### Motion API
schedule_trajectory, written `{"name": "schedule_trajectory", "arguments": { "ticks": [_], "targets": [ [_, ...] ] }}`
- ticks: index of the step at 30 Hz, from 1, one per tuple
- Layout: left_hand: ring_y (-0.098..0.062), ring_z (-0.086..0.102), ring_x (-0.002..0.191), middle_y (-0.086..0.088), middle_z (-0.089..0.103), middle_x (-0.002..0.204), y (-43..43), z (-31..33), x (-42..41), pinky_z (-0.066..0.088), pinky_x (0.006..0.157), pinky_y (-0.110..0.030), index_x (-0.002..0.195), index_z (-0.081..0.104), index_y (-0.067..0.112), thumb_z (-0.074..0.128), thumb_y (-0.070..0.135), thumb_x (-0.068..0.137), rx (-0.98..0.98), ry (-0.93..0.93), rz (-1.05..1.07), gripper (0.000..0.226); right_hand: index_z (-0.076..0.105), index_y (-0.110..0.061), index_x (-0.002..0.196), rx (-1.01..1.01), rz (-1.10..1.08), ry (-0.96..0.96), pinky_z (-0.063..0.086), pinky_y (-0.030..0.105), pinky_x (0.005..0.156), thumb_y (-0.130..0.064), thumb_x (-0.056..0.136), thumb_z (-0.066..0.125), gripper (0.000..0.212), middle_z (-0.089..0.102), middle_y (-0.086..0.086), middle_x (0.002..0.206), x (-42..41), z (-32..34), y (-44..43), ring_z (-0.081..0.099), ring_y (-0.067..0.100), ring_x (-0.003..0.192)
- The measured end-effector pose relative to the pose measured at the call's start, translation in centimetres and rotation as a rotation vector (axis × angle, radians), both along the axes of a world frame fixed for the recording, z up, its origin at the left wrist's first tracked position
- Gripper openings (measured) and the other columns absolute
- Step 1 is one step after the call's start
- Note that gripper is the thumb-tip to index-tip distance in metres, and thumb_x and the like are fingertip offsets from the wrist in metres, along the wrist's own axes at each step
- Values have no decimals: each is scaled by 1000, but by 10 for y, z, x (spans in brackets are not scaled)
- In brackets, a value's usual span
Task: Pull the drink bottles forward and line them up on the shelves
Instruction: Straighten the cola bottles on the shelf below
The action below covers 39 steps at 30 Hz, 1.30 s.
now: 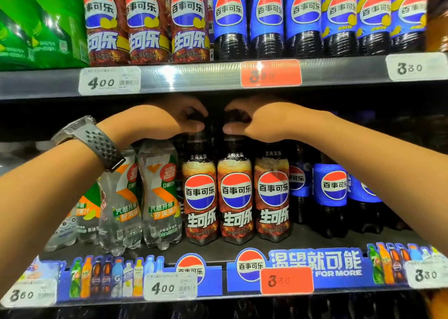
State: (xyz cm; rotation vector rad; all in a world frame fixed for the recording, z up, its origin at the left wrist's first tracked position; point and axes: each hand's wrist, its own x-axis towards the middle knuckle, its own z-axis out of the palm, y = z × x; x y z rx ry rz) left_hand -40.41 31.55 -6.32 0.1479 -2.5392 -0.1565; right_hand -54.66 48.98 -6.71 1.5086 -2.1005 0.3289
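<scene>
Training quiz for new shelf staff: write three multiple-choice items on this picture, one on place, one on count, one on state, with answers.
1. The clear bottles stand where, against the brown-label bottles? A left B right C behind
2. How many brown-label bottles front the lower shelf? A two B three C five
3. The left hand and right hand are: A idle B each gripping a bottle top C holding cans
Answers: 1 A, they sit to their left. 2 B, three stand side by side. 3 B, each curls round a top.
</scene>
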Motion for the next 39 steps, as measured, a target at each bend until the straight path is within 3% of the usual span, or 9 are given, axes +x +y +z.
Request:
{"name": "schedule_trajectory", "arguments": {
  "ticks": [5,10,15,20,24,28,33,36,39],
  "targets": [
    [-13,58,95,7,51,111,-3,-3,3,46,83,-29,127,51,33,62,41,88,-87,-39,87,42,40,-24,138,76,-110,-32,41,38,101,-62,88,45,63,50,3,137,-20,10,27,53,23,117],
    [-8,60,89,12,58,100,-9,-1,14,50,82,-31,132,46,32,53,65,76,-118,-77,179,66,51,-19,131,132,-91,-17,35,22,81,-49,88,58,53,58,2,125,-31,16,41,48,9,91],
    [-19,62,94,4,64,107,-11,1,18,51,88,-38,127,50,28,57,60,81,-208,-138,366,57,53,-12,130,73,-112,-9,38,23,78,-50,86,61,59,60,6,123,-36,13,34,56,19,96],
    [-13,61,94,12,65,102,-14,-2,23,50,88,-35,115,56,34,68,35,84,-151,-201,250,33,57,-13,125,76,-89,-34,36,23,74,-47,86,63,52,64,5,117,-36,13,32,52,14,86],
    [-13,60,95,9,64,107,-18,-2,26,47,87,-31,118,55,30,70,22,84,-101,-146,218,38,51,-16,133,67,-73,-74,36,21,81,-47,86,62,57,59,2,127,-36,11,37,57,18,104],
    [-22,59,104,2,61,124,-3,-5,22,46,85,-32,129,47,36,58,38,91,-202,51,293,40,50,-21,132,22,-40,-171,44,33,97,-55,87,54,56,60,0,124,-38,9,45,58,19,108],
    [-18,52,69,1,63,85,48,-15,5,35,56,-27,130,46,36,45,44,94,-440,281,160,36,56,-17,119,30,-203,-105,44,38,94,-49,96,42,42,63,4,114,-55,13,71,59,24,100],
    [-27,61,93,-3,67,107,76,-17,-17,45,68,-30,134,44,35,41,43,96,-519,268,30,39,53,-17,124,112,-352,21,43,32,86,-52,93,46,48,60,5,119,-66,14,93,56,24,97],
    [-24,56,113,-2,60,128,98,-15,-50,34,75,-23,140,40,32,40,42,98,-514,195,-25,44,53,-21,123,149,-396,45,40,28,79,-59,89,48,51,57,4,118,-74,10,106,51,22,92]
  ]
}}
